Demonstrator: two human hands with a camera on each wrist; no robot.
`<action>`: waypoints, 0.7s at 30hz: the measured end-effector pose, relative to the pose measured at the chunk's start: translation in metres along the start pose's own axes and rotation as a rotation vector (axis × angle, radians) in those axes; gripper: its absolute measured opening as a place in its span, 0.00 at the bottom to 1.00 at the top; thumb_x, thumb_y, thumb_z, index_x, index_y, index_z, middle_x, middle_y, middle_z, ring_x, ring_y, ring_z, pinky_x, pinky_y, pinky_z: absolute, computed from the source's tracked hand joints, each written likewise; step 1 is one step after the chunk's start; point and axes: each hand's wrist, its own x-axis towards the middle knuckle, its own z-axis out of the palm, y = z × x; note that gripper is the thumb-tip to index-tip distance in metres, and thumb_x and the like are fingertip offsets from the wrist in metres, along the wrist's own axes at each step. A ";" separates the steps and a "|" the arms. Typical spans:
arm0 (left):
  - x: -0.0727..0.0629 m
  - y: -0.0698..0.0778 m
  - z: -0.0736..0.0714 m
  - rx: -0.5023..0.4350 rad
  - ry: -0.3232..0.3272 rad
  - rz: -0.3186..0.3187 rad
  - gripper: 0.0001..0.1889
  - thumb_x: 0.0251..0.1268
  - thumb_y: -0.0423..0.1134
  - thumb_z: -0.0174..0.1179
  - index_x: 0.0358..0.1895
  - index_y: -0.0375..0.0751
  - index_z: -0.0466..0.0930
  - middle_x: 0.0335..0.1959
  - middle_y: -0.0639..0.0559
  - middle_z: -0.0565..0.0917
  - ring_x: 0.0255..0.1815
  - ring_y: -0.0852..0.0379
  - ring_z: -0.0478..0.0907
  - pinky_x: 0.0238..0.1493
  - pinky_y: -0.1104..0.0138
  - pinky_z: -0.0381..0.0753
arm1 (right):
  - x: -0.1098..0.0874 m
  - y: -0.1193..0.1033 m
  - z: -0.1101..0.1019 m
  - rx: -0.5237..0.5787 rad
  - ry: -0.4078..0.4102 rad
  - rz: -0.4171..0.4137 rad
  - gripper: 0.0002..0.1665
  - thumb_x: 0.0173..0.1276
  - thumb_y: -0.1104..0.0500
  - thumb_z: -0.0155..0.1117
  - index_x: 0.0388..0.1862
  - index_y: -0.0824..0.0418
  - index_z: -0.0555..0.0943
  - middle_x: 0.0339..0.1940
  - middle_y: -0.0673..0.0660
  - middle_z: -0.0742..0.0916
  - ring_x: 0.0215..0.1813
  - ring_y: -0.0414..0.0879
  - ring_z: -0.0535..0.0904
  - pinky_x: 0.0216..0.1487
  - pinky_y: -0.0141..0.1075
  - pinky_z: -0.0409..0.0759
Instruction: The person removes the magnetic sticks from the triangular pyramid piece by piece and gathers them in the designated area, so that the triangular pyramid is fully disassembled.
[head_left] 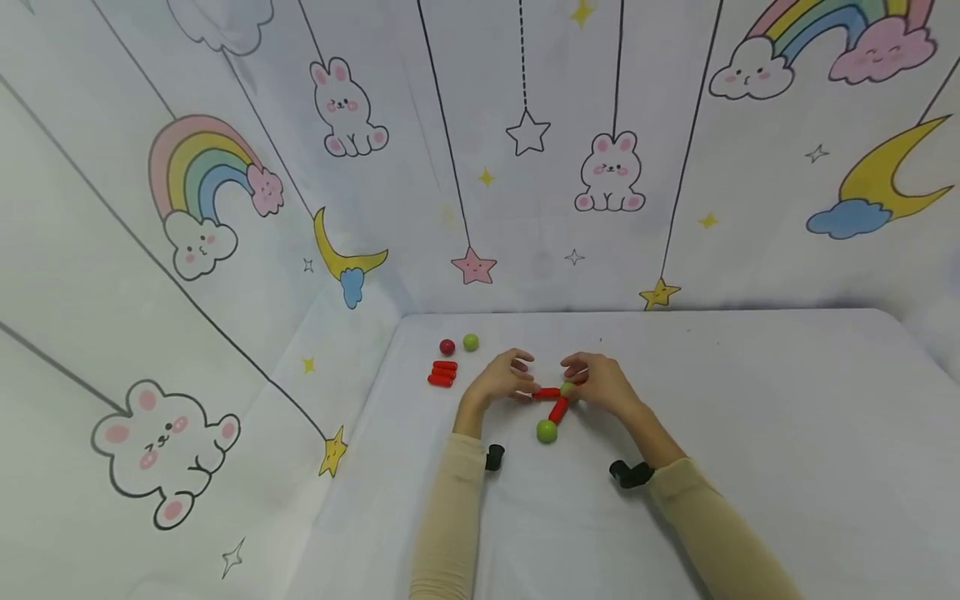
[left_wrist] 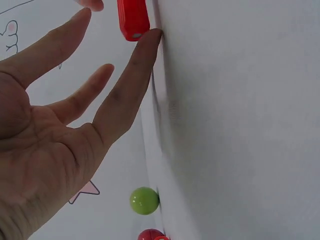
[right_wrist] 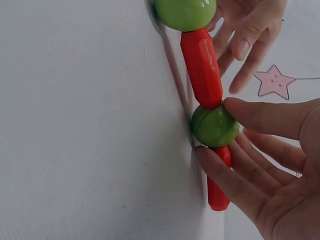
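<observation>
Two green balls and red sticks are joined on the white table. My right hand (head_left: 606,385) pinches the far green ball (right_wrist: 216,125) between thumb and finger. One red stick (right_wrist: 201,67) links it to the nearer green ball (head_left: 547,431). Another red stick (head_left: 546,392) points left from the far ball. In the right wrist view, a red stick (right_wrist: 218,192) also shows beyond the pinched ball, partly behind my fingers. My left hand (head_left: 501,379) has spread, fairly straight fingers; in its wrist view one fingertip touches the end of a red stick (left_wrist: 134,20).
To the left lie several red sticks (head_left: 442,373) side by side. Behind them sit a dark red ball (head_left: 447,347) and a loose green ball (head_left: 471,342). Patterned white walls rise behind and left of the table (head_left: 750,433).
</observation>
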 end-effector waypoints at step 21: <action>0.003 -0.006 0.006 0.112 -0.003 0.024 0.29 0.62 0.34 0.74 0.67 0.41 0.78 0.53 0.43 0.85 0.47 0.53 0.83 0.47 0.63 0.84 | 0.003 0.005 0.006 0.045 0.005 -0.009 0.31 0.57 0.67 0.82 0.61 0.67 0.83 0.49 0.60 0.90 0.51 0.54 0.88 0.55 0.51 0.85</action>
